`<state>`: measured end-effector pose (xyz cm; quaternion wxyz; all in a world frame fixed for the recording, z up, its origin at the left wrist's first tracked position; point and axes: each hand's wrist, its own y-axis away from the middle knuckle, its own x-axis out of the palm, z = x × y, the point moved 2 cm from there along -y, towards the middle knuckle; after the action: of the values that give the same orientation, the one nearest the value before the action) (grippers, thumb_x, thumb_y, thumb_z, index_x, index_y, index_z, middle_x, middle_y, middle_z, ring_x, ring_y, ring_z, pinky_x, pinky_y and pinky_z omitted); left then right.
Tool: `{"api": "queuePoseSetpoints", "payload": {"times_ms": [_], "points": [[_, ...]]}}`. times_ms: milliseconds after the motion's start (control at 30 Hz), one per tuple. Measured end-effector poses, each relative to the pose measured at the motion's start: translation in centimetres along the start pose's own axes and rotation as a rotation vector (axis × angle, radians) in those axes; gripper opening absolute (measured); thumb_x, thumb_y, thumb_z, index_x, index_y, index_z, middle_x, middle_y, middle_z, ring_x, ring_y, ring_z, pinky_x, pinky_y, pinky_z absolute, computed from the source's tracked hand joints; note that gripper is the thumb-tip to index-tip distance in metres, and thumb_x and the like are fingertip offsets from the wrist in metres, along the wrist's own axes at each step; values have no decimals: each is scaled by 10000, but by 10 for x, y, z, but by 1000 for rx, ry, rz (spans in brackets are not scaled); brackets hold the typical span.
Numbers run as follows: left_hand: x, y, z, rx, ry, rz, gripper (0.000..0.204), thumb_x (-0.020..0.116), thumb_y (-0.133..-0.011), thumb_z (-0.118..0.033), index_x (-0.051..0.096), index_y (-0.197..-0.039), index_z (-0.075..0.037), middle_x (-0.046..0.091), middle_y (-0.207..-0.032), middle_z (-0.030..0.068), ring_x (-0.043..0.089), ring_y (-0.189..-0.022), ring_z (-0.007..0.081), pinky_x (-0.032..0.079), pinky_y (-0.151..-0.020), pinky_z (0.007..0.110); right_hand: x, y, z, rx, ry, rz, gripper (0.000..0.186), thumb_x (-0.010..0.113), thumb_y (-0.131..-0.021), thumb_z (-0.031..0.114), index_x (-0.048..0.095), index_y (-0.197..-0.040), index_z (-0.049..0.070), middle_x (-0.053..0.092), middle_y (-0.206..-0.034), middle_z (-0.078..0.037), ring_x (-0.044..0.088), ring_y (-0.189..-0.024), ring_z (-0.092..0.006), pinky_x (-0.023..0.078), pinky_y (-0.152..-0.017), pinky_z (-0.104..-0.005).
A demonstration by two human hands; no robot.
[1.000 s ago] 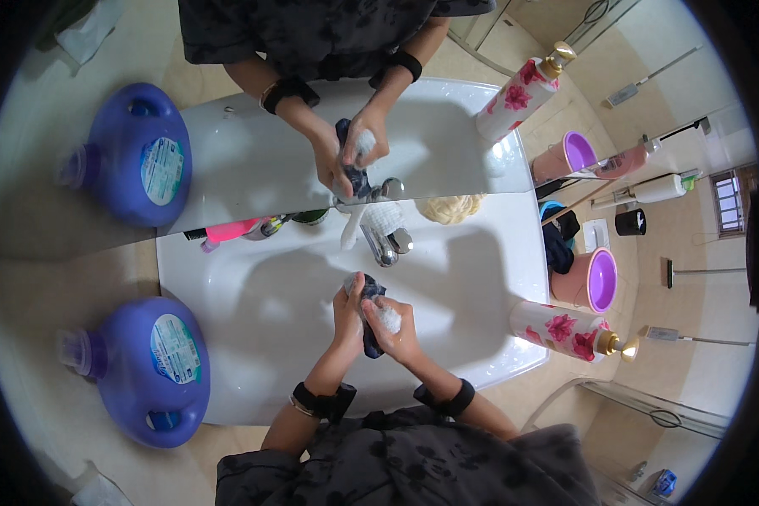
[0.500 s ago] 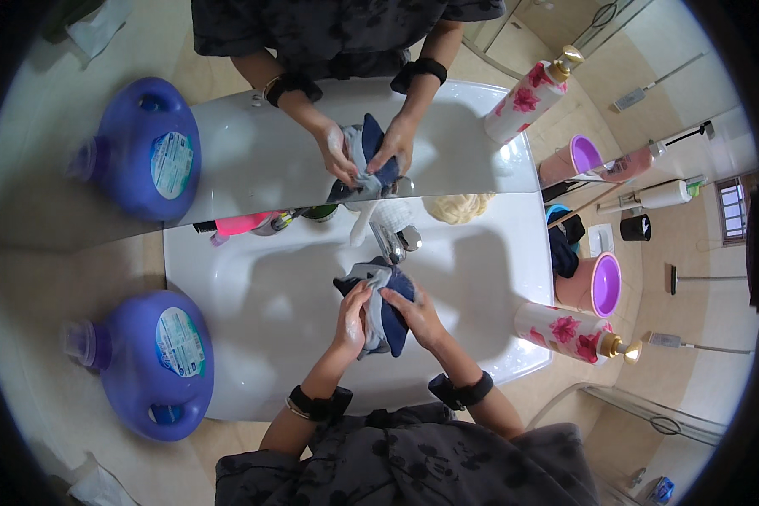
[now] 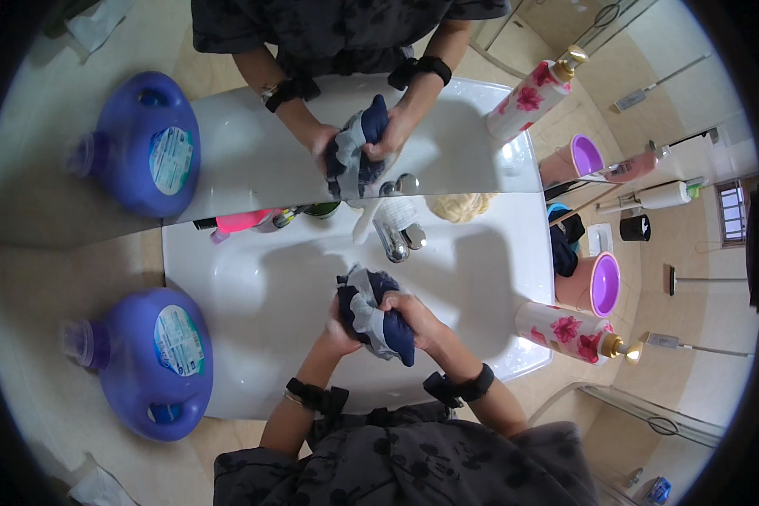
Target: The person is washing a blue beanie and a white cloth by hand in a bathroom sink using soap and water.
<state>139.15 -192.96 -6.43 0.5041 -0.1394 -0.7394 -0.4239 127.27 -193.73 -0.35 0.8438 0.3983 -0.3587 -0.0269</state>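
Over the white washbasin (image 3: 253, 371), I hold a bunched navy and light-grey cloth (image 3: 371, 308) in front of the faucet (image 3: 396, 240). My left hand (image 3: 339, 331) is closed on the cloth's left side, its fingers mostly hidden behind the fabric. From the right, my right hand (image 3: 413, 320) grips the navy part, thumb on top and fingers curled underneath. The cloth is crumpled, so its exact kind does not show. Part of it hides my left fingertips.
A big purple detergent bottle (image 3: 156, 371) stands left of the basin; a pink-flowered pump bottle (image 3: 561, 331) stands at its right edge. Behind the faucet lie a cream bath puff (image 3: 460, 207) and a pink item (image 3: 243, 221). A mirror (image 3: 253, 160) repeats the scene; a bucket (image 3: 582, 285) sits beyond.
The cloth has turned in my hands and shifted slightly toward me, with its grey band now facing up. My left fingers have slipped behind it, and my right hand has closed around it.
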Motion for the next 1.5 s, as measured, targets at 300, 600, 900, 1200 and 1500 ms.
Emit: {"api": "queuePoseSetpoints", "payload": {"times_ms": [300, 600, 900, 1200, 1500], "points": [[-108, -22, 25, -24, -518, 107, 515, 572, -762, -312, 391, -1182, -76, 492, -1087, 67, 490, -1021, 180, 409, -857, 313, 25, -5, 7, -821, 984, 77, 248, 651, -658, 175, 525, -762, -13, 493, -1013, -194, 471, -962, -304, 372, -811, -354], [-34, -21, 34, -442, -1453, -245, 354, 663, -663, -220, 521, -951, -70, 529, -861, 42, 513, -766, 102, 439, -632, 250, -1, -34, -10, -740, 1188, 38, 173, 627, -656, 89, 580, -743, -53, 571, -667, -163, 530, -580, -256, 437, -599, -300], [1, 4, -1, 99, -562, -136, 466, 582, -779, -262, 417, -1154, -39, 527, -1049, 59, 509, -955, 144, 413, -808, 270, -24, -25, -9, -476, 526, -333, 131, 609, -741, 114, 560, -667, 18, 518, -597, -8, 460, -529, -80, 381, -490, -227], [19, -8, 7, 513, -751, -456, 383, 468, -858, -358, 507, -978, 3, 554, -888, 62, 508, -789, 122, 415, -695, 264, -1, -23, -23, -794, 662, -424, 241, 559, -806, 158, 516, -669, -35, 527, -597, -77, 462, -578, -107, 396, -551, -260], [11, -3, 13, 244, -536, -507, 457, 540, -791, -416, 562, -892, 29, 565, -803, 63, 542, -711, 111, 423, -608, 229, -32, -38, -26, -611, 863, -371, 435, 512, -828, 278, 495, -539, -46, 477, -460, -107, 431, -418, -151, 354, -436, -329]]}}
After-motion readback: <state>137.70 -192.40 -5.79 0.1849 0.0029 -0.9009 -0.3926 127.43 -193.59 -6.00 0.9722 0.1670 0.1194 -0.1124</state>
